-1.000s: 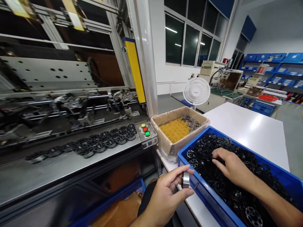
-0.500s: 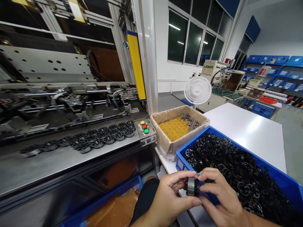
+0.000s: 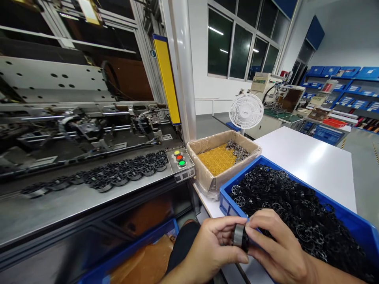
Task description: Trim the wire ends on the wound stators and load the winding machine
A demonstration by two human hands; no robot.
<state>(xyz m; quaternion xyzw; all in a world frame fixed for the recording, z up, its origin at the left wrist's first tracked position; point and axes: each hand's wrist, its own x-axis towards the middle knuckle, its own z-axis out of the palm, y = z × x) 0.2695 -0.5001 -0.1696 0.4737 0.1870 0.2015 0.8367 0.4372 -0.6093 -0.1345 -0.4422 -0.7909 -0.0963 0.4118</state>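
Left hand [image 3: 214,244] and right hand [image 3: 280,246] both bare; left thumbnail [image 3: 243,258] visible to me. Forearms [image 3: 328,272] bare too. Leg covering [image 3: 182,246]: plain, near-black cloth, matt surface; weave and seams indistinct.

No text, brand or number can be read. Beyond the fingers [image 3: 227,221], the white fan [image 3: 246,111] bears a mark at its centre, too small to make out; farther off, to their right, anything printed on the blue bins [image 3: 328,71] is likewise too tiny.
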